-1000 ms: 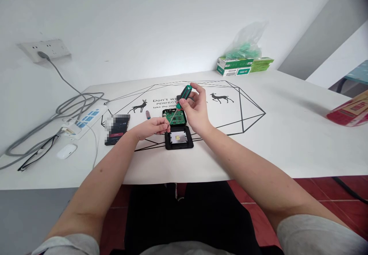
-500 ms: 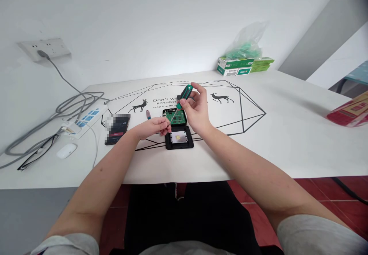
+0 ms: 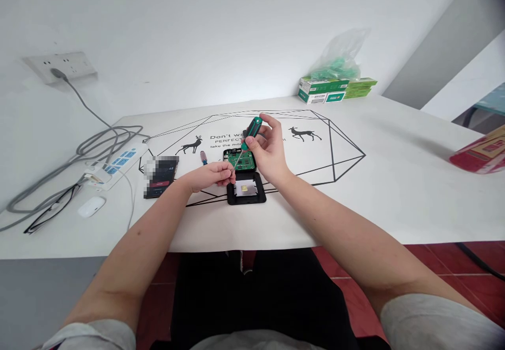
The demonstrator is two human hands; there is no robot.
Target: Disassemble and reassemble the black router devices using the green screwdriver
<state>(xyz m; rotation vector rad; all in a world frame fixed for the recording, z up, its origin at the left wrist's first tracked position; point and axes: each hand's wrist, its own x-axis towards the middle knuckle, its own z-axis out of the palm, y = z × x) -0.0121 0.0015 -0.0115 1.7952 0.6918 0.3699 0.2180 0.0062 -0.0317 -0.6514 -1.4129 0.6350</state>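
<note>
My right hand (image 3: 269, 147) grips the green and black handle of a screwdriver (image 3: 253, 129), which is tilted with its thin shaft pointing down and left. The fingertips of my left hand (image 3: 215, 175) are pinched together near the screwdriver's tip; what they hold is too small to make out. Just behind them lies a black case with a green circuit board (image 3: 245, 161), partly covered by the hands. In front of it sits a black cover (image 3: 246, 199) with a silver plate and a small yellowish square in its middle.
Left of the hands are a small screwdriver (image 3: 203, 157), a phone (image 3: 161, 176), a power strip (image 3: 124, 163), glasses (image 3: 51, 210), a white mouse (image 3: 91, 207) and grey cables. Green boxes (image 3: 323, 87) stand at the back, a red package (image 3: 479, 153) at the right.
My right hand and the screwdriver handle have shifted very slightly left. My left hand stays pinched at the shaft's lower end.
</note>
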